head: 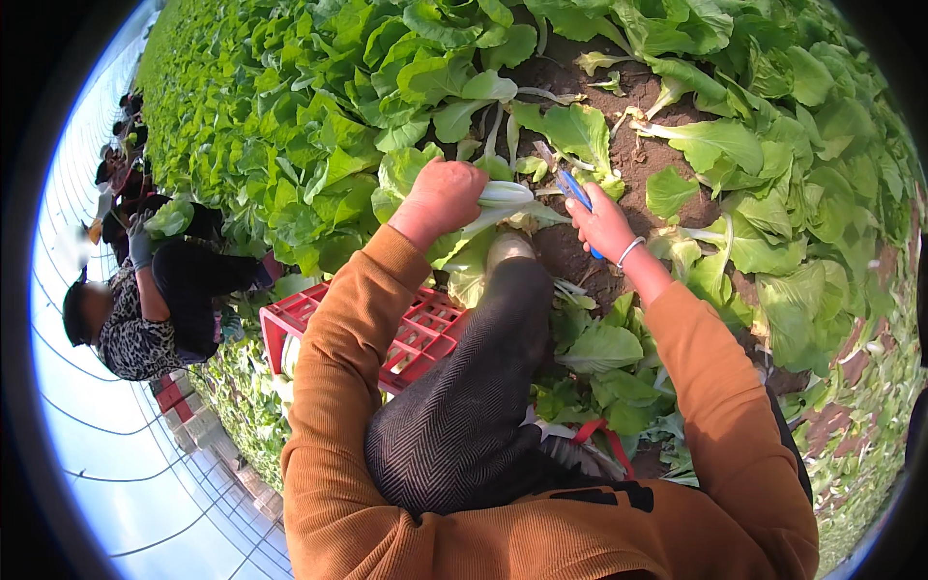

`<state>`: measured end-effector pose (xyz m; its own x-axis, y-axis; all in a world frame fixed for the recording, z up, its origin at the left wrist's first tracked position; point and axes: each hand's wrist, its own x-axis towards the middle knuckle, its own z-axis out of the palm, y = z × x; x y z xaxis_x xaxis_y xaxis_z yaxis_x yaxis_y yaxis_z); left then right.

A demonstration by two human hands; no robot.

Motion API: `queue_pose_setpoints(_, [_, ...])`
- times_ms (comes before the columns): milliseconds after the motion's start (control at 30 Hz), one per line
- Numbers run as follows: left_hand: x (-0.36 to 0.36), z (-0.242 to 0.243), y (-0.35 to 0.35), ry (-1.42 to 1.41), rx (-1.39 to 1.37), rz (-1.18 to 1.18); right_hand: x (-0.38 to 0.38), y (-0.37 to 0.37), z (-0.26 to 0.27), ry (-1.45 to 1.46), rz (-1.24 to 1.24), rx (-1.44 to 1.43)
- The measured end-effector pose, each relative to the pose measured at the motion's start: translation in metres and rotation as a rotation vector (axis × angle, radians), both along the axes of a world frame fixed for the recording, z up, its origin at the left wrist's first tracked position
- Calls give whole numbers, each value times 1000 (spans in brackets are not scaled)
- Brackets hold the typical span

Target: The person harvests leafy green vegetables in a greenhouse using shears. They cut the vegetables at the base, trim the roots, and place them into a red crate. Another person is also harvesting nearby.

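Observation:
My left hand [448,194] is closed around a leafy green [506,194] with pale, broad stalks, which looks like a young Chinese cabbage. Its white base points right, towards my other hand. My right hand [603,223] grips the blue handle of a cutting tool [575,190]. A metal blade shows at the tool's far end, near the soil, but its exact kind is hard to make out. A small gap lies between the stalk's base and the tool. Loose, torn leaves [580,134] lie just beyond both hands.
A red plastic crate [428,322] stands left of my knee [500,312], partly hidden by my left arm. Dense rows of leafy greens [290,130] fill the far left. Cut leaves [768,210] cover brown soil [638,170] on the right. Another person [138,326] crouches at left, with more people behind.

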<state>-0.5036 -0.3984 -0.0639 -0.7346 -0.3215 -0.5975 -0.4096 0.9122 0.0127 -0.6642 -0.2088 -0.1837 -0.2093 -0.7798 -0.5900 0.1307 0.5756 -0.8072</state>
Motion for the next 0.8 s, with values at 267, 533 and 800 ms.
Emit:
queue_pose_setpoints(267, [-53, -32, -50, 354, -285, -187, -16, -113, -42, 625, 58, -25])
queue_pose_setpoints(533, [3, -91, -84, 326, -382, -188, -17, -90, -25, 484, 226, 71])
queue_pose_setpoints(800, [12, -105, -92, 411, -497, -128, -23, -164, -48, 446, 218, 59])
